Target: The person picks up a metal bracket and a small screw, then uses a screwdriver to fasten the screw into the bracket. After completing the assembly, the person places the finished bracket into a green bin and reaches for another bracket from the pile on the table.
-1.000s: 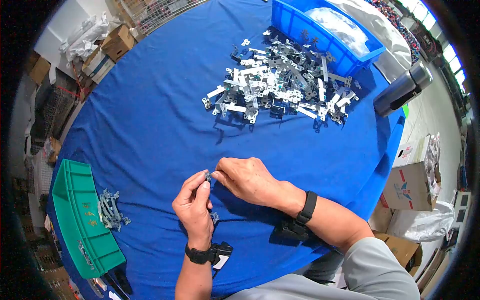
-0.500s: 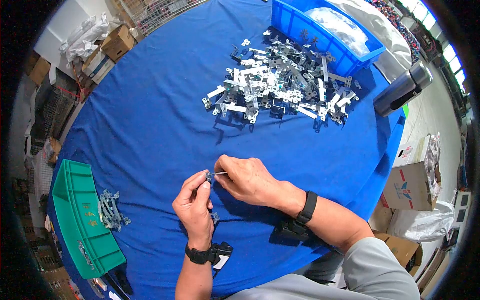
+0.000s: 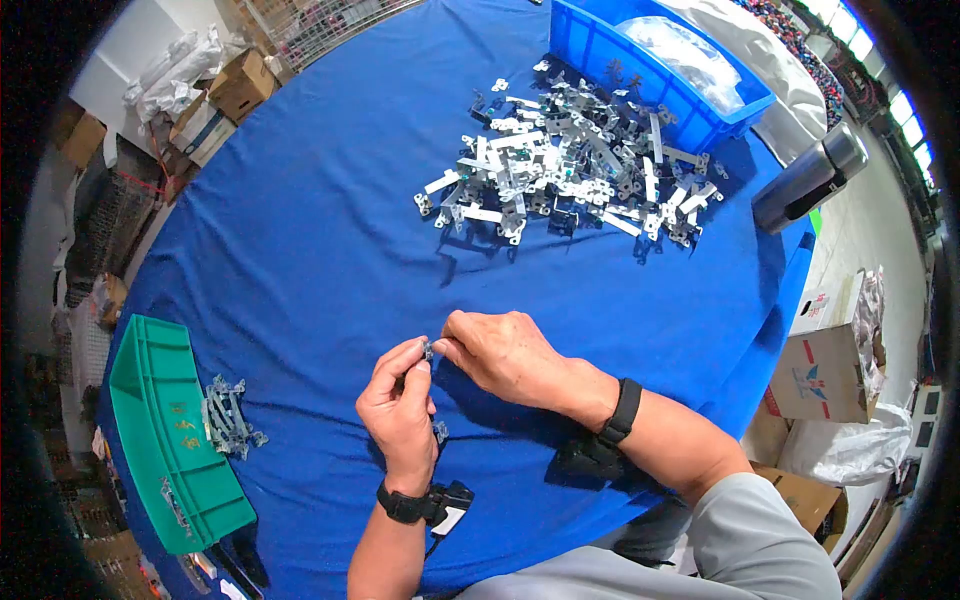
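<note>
My left hand pinches a small metal bracket between thumb and fingers. The bracket's lower end pokes out below, near the wrist, and its middle is hidden by the palm. My right hand is closed, thumb and forefinger pressed together at the bracket's upper end; what they hold there is too small to make out. Beyond both hands a loose heap of metal brackets is spread over the blue cloth. A smaller stack of brackets lies on the left, beside a green plastic bin.
A blue plastic crate holding clear plastic bags stands behind the heap. At the right edge of the cloth is a steel flask. Cardboard boxes sit beyond that edge. A metal piece lies inside the green bin.
The thin metal rod seen at my right fingertips is no longer visible. My right fingers now sit against the bracket's end. The whole view has shifted slightly.
</note>
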The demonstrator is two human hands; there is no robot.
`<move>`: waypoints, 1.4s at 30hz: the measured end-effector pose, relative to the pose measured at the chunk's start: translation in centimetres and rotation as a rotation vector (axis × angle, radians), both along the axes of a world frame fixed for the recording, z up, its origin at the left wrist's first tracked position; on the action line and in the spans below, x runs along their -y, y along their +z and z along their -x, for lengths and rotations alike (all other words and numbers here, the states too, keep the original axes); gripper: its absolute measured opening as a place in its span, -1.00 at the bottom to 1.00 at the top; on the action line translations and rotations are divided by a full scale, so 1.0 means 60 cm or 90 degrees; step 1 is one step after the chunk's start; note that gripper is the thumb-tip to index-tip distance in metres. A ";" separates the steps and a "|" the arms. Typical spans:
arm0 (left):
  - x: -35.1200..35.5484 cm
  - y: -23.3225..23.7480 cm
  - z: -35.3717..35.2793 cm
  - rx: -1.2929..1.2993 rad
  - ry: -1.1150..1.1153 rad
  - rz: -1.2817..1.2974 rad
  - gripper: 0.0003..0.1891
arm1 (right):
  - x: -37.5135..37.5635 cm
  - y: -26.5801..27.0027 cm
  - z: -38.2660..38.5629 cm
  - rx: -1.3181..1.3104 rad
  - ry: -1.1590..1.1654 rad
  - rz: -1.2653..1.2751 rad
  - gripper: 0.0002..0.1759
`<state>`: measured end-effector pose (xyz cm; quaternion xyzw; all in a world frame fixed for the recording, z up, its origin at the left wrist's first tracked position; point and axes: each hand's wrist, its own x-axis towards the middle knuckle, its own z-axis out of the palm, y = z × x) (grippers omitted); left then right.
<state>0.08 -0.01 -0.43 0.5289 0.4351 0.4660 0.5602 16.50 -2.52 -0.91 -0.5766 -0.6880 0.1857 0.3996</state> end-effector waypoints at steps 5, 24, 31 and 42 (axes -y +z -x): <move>0.001 0.000 0.001 0.025 -0.004 0.020 -0.80 | 0.002 0.010 0.003 -0.082 -0.019 -0.021 -0.77; 0.002 0.005 0.001 0.021 -0.011 0.006 -0.81 | 0.002 0.008 -0.002 0.046 0.002 0.036 -0.76; 0.002 0.005 0.002 0.021 -0.010 0.006 -0.81 | 0.001 0.006 -0.002 -0.057 -0.005 -0.019 -0.72; 0.002 0.005 0.002 0.026 -0.005 0.003 -0.81 | -0.001 0.006 -0.001 -0.097 -0.006 -0.030 -0.67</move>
